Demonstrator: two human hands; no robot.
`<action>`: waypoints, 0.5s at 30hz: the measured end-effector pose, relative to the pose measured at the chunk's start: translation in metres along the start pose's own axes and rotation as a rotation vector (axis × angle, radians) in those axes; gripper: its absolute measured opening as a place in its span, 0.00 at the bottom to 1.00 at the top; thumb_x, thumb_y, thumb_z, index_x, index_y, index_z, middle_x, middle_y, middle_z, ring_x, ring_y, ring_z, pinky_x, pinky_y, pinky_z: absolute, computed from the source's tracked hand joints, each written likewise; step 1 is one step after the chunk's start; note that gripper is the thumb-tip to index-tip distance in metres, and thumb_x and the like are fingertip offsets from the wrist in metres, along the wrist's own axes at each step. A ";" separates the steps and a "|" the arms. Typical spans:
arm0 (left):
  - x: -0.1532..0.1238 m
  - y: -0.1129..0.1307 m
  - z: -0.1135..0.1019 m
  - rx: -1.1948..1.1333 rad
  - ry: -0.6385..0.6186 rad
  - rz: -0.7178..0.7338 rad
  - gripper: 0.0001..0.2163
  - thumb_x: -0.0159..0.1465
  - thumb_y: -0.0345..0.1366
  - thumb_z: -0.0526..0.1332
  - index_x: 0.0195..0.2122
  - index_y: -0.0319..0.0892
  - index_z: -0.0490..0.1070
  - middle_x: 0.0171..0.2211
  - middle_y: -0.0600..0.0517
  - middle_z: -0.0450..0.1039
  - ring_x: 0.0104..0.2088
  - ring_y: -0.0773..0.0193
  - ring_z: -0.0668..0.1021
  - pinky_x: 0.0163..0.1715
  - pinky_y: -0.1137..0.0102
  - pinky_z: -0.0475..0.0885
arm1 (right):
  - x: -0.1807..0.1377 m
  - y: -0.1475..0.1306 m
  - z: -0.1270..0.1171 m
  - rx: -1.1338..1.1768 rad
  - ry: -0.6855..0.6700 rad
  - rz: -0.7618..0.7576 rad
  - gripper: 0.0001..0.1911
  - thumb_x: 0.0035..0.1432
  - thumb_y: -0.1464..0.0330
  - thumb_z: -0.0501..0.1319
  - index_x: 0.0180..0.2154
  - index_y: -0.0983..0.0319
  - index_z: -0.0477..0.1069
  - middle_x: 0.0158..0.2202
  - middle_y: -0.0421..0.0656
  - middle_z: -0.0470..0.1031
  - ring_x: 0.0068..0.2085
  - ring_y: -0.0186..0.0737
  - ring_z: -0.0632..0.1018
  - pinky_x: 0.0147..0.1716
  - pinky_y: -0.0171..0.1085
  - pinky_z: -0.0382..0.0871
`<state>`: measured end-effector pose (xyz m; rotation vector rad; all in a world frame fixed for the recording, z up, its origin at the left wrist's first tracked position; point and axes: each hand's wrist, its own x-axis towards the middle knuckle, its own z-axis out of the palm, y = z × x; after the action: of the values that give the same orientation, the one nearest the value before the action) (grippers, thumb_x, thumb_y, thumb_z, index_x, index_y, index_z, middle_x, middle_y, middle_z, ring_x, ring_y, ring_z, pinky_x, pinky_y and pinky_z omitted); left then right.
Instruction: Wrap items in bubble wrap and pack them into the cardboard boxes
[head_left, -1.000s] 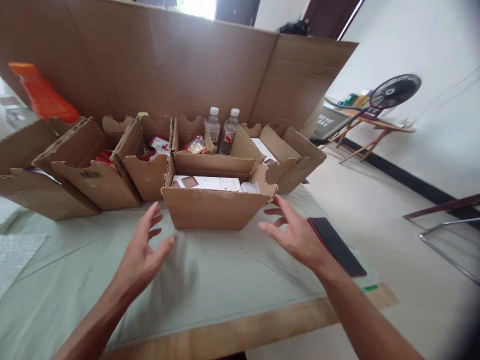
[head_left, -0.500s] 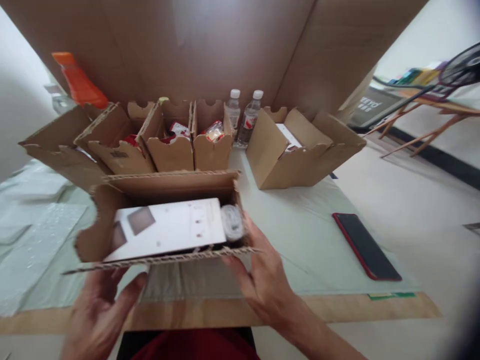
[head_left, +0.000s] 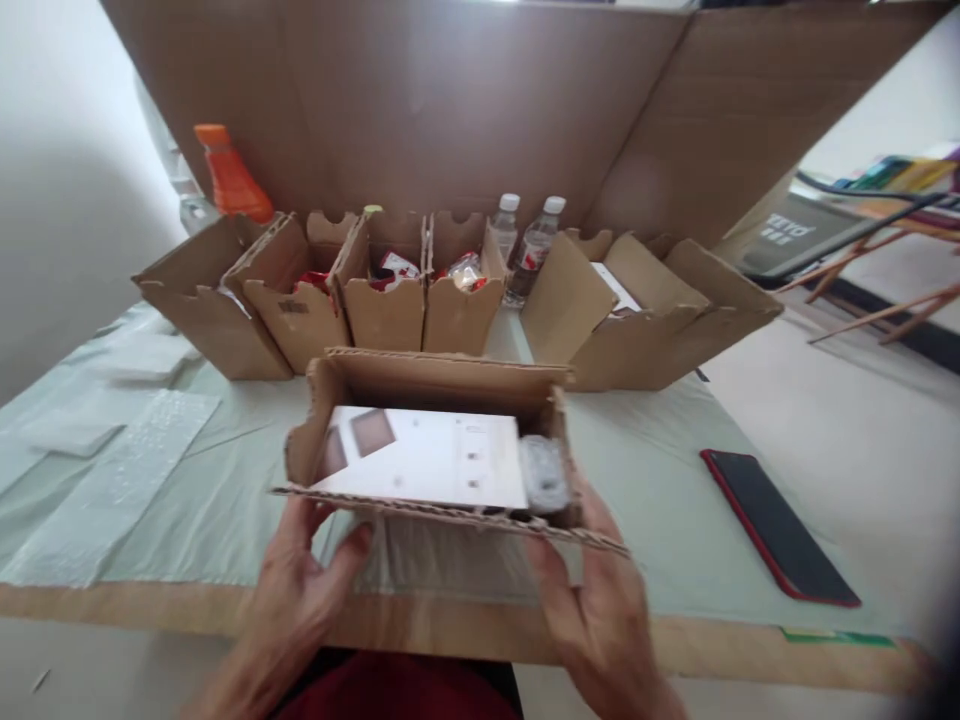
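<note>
Both my hands hold an open cardboard box (head_left: 427, 385) lifted above the table's near edge. My left hand (head_left: 304, 575) grips its lower left side, thumb up against the front. My right hand (head_left: 592, 600) supports its lower right corner from beneath. Inside the box lies a white flat package (head_left: 431, 460) with brown squares printed on it, and beside it on the right a small wrapped clear roll (head_left: 544, 475).
A row of open cardboard boxes (head_left: 375, 295) with red-and-white packets stands behind, with another open box (head_left: 645, 320) to the right. Two water bottles (head_left: 529, 245) and an orange-capped bottle (head_left: 229, 180) stand before a tall cardboard wall (head_left: 420, 110). A red-edged phone (head_left: 780, 525) lies on the green cloth at right. Bubble wrap (head_left: 127, 470) lies at left.
My hands went from hovering open near the box on the table to gripping it and lifting it toward me. The view has swung slightly left.
</note>
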<state>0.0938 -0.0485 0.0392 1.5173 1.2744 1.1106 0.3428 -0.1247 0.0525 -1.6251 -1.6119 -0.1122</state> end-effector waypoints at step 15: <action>0.110 -0.005 0.139 0.154 -0.312 0.292 0.35 0.64 0.37 0.59 0.71 0.36 0.53 0.70 0.34 0.61 0.68 0.42 0.67 0.67 0.43 0.64 | -0.082 0.082 -0.021 0.217 0.243 0.609 0.38 0.61 0.54 0.68 0.67 0.59 0.60 0.54 0.52 0.75 0.48 0.49 0.79 0.46 0.45 0.77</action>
<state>0.2366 0.0531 0.0116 1.9537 0.9618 0.9210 0.4093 -0.1888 -0.0215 -1.7780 -0.8674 0.1720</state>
